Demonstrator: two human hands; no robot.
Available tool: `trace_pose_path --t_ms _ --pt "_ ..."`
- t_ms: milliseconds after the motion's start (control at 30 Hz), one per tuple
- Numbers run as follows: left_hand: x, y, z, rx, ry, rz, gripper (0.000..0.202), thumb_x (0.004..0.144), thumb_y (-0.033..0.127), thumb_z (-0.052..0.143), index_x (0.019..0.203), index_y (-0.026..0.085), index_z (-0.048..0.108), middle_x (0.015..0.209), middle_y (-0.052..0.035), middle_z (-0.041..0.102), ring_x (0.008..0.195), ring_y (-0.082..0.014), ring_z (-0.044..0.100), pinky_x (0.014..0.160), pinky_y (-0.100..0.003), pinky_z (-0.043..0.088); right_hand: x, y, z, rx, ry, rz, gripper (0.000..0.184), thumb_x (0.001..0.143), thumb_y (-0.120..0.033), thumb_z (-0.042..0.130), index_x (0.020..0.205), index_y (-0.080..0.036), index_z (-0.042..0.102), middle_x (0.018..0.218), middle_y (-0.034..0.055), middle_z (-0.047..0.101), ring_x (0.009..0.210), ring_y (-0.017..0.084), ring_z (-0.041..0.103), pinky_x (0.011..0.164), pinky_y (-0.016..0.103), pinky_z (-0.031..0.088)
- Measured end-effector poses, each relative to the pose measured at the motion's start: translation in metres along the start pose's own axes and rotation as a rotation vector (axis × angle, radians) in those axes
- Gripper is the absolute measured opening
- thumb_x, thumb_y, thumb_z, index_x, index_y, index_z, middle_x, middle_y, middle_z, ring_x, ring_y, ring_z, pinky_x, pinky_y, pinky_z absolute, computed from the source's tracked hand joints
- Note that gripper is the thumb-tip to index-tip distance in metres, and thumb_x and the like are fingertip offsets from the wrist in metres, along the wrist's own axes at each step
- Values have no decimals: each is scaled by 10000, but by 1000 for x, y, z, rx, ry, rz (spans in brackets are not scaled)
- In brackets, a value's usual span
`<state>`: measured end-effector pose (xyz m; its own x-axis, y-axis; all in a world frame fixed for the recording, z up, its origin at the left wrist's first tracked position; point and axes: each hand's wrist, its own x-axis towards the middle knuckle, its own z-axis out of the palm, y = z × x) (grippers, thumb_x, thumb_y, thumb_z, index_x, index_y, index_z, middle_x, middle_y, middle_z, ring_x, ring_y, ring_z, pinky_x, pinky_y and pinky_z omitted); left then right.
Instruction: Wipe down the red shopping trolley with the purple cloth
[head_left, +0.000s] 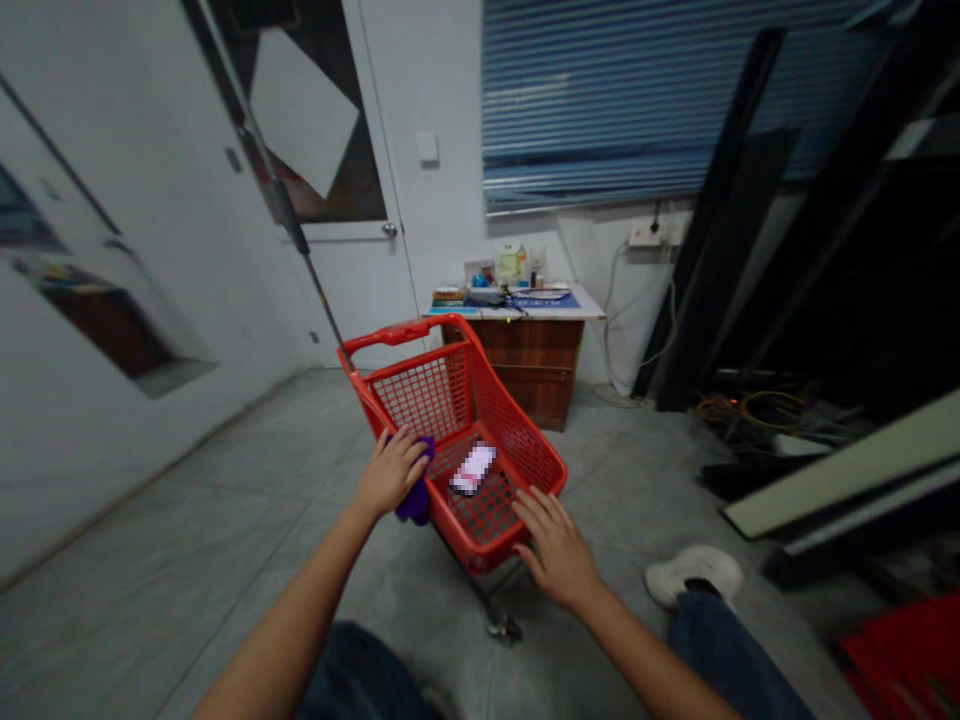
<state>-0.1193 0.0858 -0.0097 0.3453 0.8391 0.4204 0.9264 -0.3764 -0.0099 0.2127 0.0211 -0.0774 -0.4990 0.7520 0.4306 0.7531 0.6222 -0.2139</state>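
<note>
A red plastic shopping cart (517,415) stands in front of me, with its handle at the far side. My left hand (391,470) lies over a purple cloth (417,500) at the cart's left rim, its fingers bent over the cloth, which hangs down the outer side. At the front right corner of the basket is my right hand (556,545); its fingers are stretched out over the rim, and nothing shows in them. A phone (473,468) with a blurred-out screen lies in the basket. The underside of both palms is hidden.
A wooden cabinet (536,375) with bottles and papers on top stands behind the cart. A grey pole (289,215) slants down to the handle. Dark panels (739,210) lean at the right, cables (772,408) lie below them. A caster (504,628) is near my feet.
</note>
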Motion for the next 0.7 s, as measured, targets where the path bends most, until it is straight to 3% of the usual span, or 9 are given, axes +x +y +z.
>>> trace_pose_path --t_ms 100,200,333,433,533,700 --pt "-1 8 2 -19 2 11 346 995 362 380 1153 216 651 1201 -86 674 1335 -296 451 1157 -584 246 -1 -7 7 -1 35 29 581 930 -335 523 1480 -205 386 1522 65 418 1438 242 299 1159 511 321" --pt "-16 49 5 -50 10 60 311 992 325 388 1092 210 660 1068 -67 693 1224 -266 531 1169 -567 243 -2 -9 13 -9 74 47 620 938 -324 502 1518 -225 307 1541 58 388 1450 246 269 1159 521 314" --pt "-44 113 12 -109 51 92 237 960 301 455 1058 226 658 1082 -59 675 1184 -249 536 1179 -551 242 -6 -5 16 -25 112 43 599 961 -319 457 1528 -242 278 1529 56 408 1440 242 288 1154 514 317" --pt "-54 135 14 -132 71 144 221 941 329 494 1061 245 660 1087 -52 671 1191 -244 533 1183 -523 249 -11 1 13 -38 124 55 579 974 -304 433 1528 -240 278 1509 61 437 1423 230 321 1150 498 326" --pt "-47 120 9 -97 53 142 249 954 338 471 1107 254 649 1108 -52 668 1200 -235 533 1190 -513 229 -16 2 10 -47 115 77 568 972 -287 438 1521 -241 298 1492 58 460 1414 225 338 1152 494 324" --pt "-22 44 1 -10 57 5 311 982 344 392 1127 231 642 1154 -81 662 1243 -263 512 1173 -562 226 -20 -11 9 -54 116 103 561 959 -266 448 1508 -238 334 1459 69 499 1398 231 365 1142 491 341"
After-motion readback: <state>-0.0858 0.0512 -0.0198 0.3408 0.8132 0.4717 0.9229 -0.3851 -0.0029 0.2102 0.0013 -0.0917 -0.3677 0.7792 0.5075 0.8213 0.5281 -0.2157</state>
